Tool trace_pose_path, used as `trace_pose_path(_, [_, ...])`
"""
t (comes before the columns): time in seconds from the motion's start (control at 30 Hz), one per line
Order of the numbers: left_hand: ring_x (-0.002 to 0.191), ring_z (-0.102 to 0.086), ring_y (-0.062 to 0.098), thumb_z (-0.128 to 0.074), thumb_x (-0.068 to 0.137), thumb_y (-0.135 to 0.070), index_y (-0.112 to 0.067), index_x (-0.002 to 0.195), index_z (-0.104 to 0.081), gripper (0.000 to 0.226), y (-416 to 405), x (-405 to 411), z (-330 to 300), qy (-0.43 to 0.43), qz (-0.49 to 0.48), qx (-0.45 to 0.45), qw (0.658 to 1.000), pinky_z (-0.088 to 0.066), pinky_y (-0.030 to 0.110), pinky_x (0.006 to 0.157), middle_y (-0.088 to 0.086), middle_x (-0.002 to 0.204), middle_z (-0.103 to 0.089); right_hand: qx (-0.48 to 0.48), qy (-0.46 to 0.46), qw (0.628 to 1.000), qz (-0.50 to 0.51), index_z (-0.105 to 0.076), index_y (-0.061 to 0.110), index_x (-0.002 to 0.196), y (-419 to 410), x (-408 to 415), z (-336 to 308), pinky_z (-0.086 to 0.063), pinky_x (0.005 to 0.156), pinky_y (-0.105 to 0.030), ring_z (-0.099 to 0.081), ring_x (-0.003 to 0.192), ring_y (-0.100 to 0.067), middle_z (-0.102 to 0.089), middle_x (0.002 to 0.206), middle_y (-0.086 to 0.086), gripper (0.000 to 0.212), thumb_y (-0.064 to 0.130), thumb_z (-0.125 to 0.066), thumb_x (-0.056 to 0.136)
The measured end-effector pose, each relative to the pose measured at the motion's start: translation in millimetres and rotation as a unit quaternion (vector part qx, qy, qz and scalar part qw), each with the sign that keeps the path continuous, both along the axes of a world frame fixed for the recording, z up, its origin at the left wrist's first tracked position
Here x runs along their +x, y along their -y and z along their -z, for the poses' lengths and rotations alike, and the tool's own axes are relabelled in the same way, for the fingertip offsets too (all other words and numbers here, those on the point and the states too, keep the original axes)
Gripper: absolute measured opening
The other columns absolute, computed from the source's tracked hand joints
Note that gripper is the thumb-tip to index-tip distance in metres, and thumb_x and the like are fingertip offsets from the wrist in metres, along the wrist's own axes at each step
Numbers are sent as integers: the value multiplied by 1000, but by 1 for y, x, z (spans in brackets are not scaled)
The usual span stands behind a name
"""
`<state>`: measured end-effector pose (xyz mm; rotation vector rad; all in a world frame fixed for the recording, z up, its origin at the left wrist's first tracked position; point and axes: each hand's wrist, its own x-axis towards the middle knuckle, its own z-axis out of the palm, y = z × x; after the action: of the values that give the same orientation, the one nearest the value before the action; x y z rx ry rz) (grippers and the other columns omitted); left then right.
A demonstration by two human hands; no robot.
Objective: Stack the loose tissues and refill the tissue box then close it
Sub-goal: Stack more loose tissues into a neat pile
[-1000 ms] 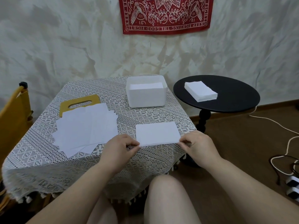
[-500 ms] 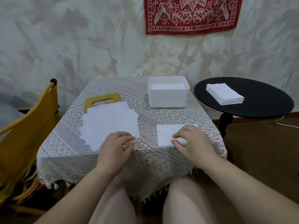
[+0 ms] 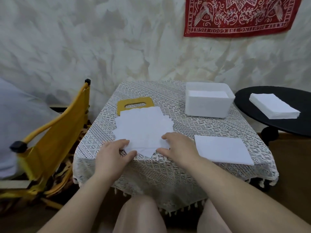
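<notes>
A fanned pile of loose white tissues (image 3: 143, 128) lies on the lace-covered table (image 3: 168, 167), partly over a yellow lid with a slot (image 3: 134, 103). My left hand (image 3: 114, 155) touches the pile's near left corner with fingers and thumb around its edge. My right hand (image 3: 178, 147) rests on the pile's near right corner, fingers slightly bent. A neat flat stack of tissues (image 3: 222, 148) lies to the right, untouched. The open white tissue box (image 3: 208, 106) stands at the back right with tissues inside.
A round black side table (image 3: 286, 121) on the right carries another thick tissue stack (image 3: 272, 105). A yellow folding chair (image 3: 50, 135) stands left of the table. My knees sit under the table's near edge. A red cloth hangs on the wall.
Both hands left the neat stack on the right and moved left onto the near corners of the fanned pile. The camera view also shifted left.
</notes>
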<state>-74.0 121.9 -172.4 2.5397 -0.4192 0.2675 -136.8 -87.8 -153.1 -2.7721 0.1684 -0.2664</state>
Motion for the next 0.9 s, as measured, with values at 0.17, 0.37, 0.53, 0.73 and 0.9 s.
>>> trace_pose_path(0.17, [117,-48,13,-64,81,-51,-31,114,-67,39,5,1,3,23,-24,-2,999,-40,33,91,-18,122,-60,-50,11,999,-9,-63,25,114,-1,3,0,-46,79,-31,-58,101,-19,-65,105,5,34,48,-50,92])
trace_pose_path(0.37, [108,-54,15,-64,84,-45,-29,102,-73,26,7,4,7,54,-41,-12,998,-44,31,82,-16,113,-66,34,44,998,-11,-69,22,106,2,-2,0,-48,80,-32,-61,93,-16,-68,99,5,22,32,-53,94])
trace_pose_path(0.53, [103,-53,18,-65,87,-25,-22,100,-73,16,4,3,7,52,-53,-78,994,-38,28,79,-7,107,-67,94,57,994,2,-69,19,107,7,-4,-1,-48,85,-29,-62,94,-14,-69,101,4,21,21,-57,91])
trace_pose_path(0.73, [78,-58,7,-57,91,-27,-22,122,-61,31,-2,-1,-9,-13,-77,-211,974,-45,30,75,-13,87,-63,71,95,992,-46,-72,20,100,4,-19,-5,-43,84,-24,-59,92,-11,-68,98,7,16,19,-60,89])
trace_pose_path(0.9, [77,-63,7,-48,94,-42,-20,132,-51,44,0,-13,-16,-66,-36,-257,964,-48,34,79,-16,78,-64,15,61,993,-100,-71,20,98,-2,-33,-1,-48,83,-29,-62,93,-12,-69,100,7,17,23,-59,88])
